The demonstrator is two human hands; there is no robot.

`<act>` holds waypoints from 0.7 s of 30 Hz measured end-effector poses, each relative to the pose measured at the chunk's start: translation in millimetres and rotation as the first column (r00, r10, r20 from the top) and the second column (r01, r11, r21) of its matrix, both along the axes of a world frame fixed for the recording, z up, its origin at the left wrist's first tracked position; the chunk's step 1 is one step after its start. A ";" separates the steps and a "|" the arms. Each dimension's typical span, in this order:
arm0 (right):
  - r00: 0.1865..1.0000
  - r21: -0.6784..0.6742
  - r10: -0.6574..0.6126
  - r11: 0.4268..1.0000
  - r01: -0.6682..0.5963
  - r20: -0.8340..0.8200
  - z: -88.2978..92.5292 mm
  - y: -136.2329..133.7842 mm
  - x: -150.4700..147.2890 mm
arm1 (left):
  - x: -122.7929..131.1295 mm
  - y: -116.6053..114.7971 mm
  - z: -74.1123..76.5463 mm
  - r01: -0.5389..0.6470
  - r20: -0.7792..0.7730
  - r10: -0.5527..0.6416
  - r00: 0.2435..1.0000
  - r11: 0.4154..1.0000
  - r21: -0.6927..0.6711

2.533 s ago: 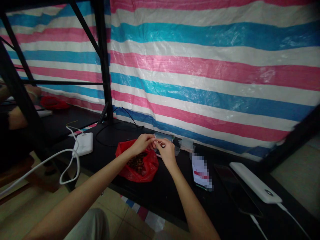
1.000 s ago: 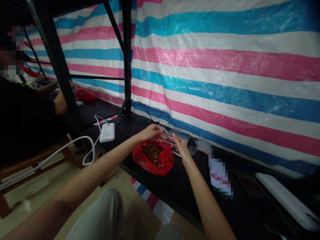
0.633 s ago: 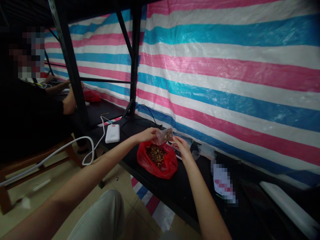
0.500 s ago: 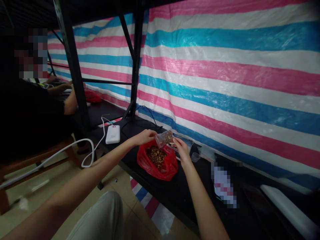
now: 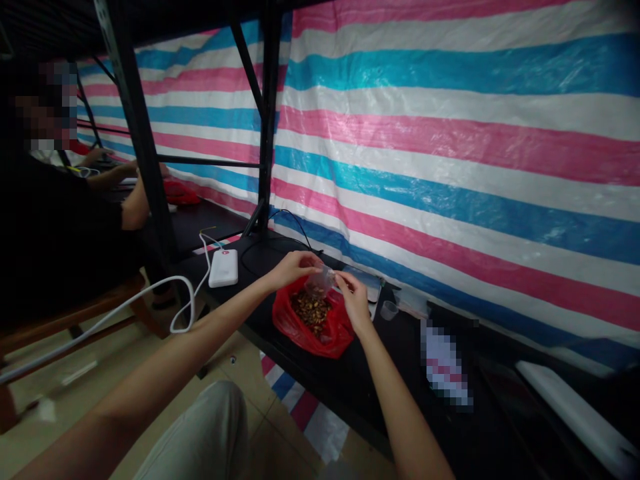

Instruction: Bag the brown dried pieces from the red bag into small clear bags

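Observation:
A small clear plastic bag (image 5: pixel 320 283) with brown bits in it hangs just above an open red plastic bag (image 5: pixel 300 327) full of the same brown bits. My left hand (image 5: pixel 290 268) pinches the small bag's left top edge. My right hand (image 5: pixel 353 300) pinches its right side. Both hands are closed on it, close together. The red bag lies on a black table (image 5: pixel 360 387).
A white power bank (image 5: pixel 223 267) with a white cable lies at the left. A small clear cup (image 5: pixel 389 310), a flat clear packet (image 5: pixel 363 280), a paper (image 5: pixel 443 363) and a long white device (image 5: pixel 575 413) lie to the right. Another person sits at far left (image 5: pixel 60 227). Black frame posts (image 5: pixel 267 113) stand behind.
My right hand has come up onto the small clear bag, which my left hand had lifted alone. The bag has dropped lower, closer to the red bag. My view has swung left.

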State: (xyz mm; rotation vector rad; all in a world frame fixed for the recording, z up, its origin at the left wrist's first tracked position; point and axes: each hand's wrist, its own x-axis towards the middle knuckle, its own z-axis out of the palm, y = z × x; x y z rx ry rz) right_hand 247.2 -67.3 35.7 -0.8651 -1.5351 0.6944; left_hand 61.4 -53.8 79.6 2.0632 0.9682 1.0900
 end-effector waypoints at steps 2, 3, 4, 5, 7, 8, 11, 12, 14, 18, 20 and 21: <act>0.998 0.061 -0.032 0.998 0.029 0.054 3.2 -3.5 -0.1 | 1.9 1.9 1.0 -0.045 -0.013 0.046 0.999 0.998 0.052; 0.996 0.097 -0.053 0.994 0.047 0.069 5.0 -5.0 0.3 | 2.2 2.4 1.5 -0.065 -0.021 0.067 0.998 0.995 0.069; 0.994 0.135 -0.078 0.989 0.067 0.075 7.0 -6.4 0.9 | 2.1 2.4 2.0 -0.083 -0.027 0.085 0.996 0.993 0.082; 0.992 0.170 -0.103 0.981 0.089 0.076 8.9 -7.7 1.6 | 1.8 2.0 2.5 -0.101 -0.032 0.104 0.994 0.991 0.092; 0.986 0.228 -0.149 0.965 0.128 0.079 12.4 -10.2 2.9 | 0.8 0.2 3.5 -0.141 -0.044 0.147 0.988 0.984 0.113; 0.982 0.249 -0.170 0.958 0.144 0.085 13.8 -11.4 3.5 | 0.5 -1.2 4.2 -0.158 -0.052 0.165 0.985 0.980 0.125; 0.969 0.290 -0.223 0.939 0.186 0.103 16.0 -14.8 3.7 | 1.1 -6.1 7.0 -0.173 -0.073 0.186 0.980 0.973 0.154; 0.966 0.298 -0.237 0.934 0.197 0.104 16.1 -15.8 3.3 | 1.9 -7.6 7.9 -0.162 -0.075 0.176 0.981 0.973 0.163; 0.963 0.308 -0.249 0.929 0.206 0.107 15.4 -17.7 2.0 | 4.1 -10.0 9.2 -0.110 -0.069 0.123 0.990 0.979 0.174; 0.968 0.302 -0.223 0.936 0.181 0.111 12.3 -19.1 -1.4 | 8.8 -11.1 8.8 -0.014 -0.087 0.029 0.996 0.985 0.173; 0.969 0.288 -0.214 0.942 0.173 0.120 9.9 -17.6 -2.7 | 10.3 -10.6 8.6 -0.032 -0.124 0.053 0.991 0.985 0.168; 0.969 0.278 -0.212 0.945 0.172 0.123 8.6 -16.4 -3.0 | 10.8 -10.6 8.9 -0.047 -0.138 0.070 0.988 0.985 0.167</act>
